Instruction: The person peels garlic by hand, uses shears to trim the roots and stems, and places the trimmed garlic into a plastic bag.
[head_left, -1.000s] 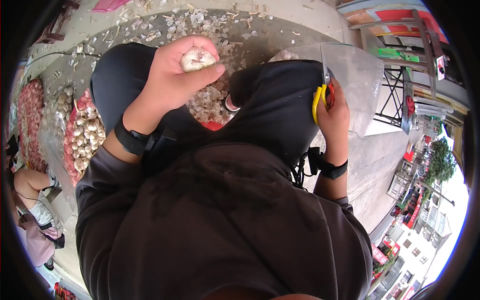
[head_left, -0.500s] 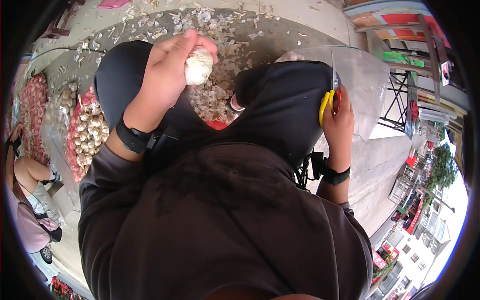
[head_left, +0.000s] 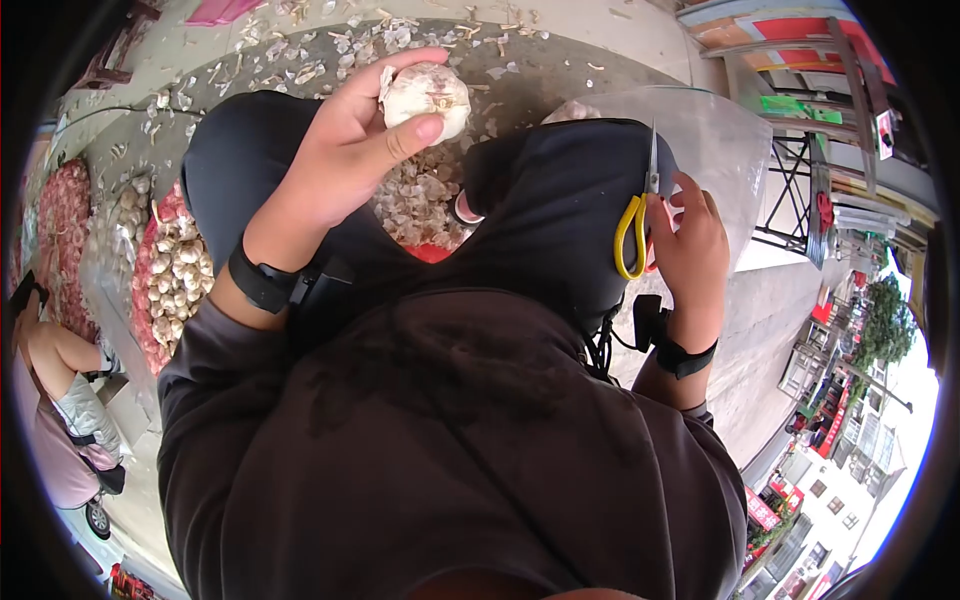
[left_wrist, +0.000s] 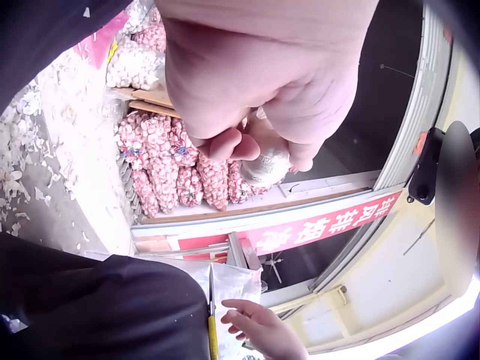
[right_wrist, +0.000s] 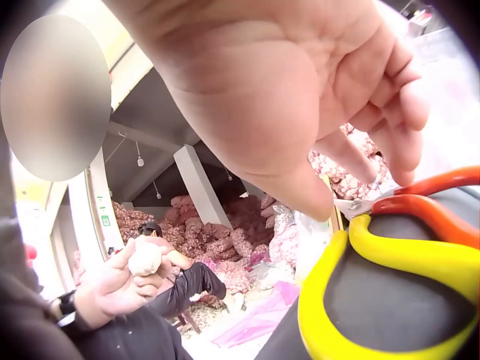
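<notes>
My left hand (head_left: 335, 165) pinches a whitish garlic bulb (head_left: 430, 100) between thumb and fingers above the left thigh; the bulb (left_wrist: 266, 165) is partly covered by fingers in the left wrist view. Scissors with a yellow and a red-orange handle (head_left: 621, 238) lie on the right thigh, blades pointing away from the body. Beside them is my right hand (head_left: 695, 250), its fingers loosely bent. In the right wrist view that hand (right_wrist: 300, 97) hovers over the scissors (right_wrist: 313, 307) with no finger through the handle loops, the thumb tip close to the pivot.
Loose garlic skins (head_left: 415, 195) litter the floor between and beyond the legs. At the left stand a red net sack of garlic bulbs (head_left: 180, 270) and a seated person (head_left: 60, 370). A clear plastic sheet (head_left: 715, 150) lies beyond the right knee.
My left hand has turned and the bulb now shows its root side, held farther from the palm. My right hand has loosened from the scissors and shifted slightly right; they rest on the thigh.
</notes>
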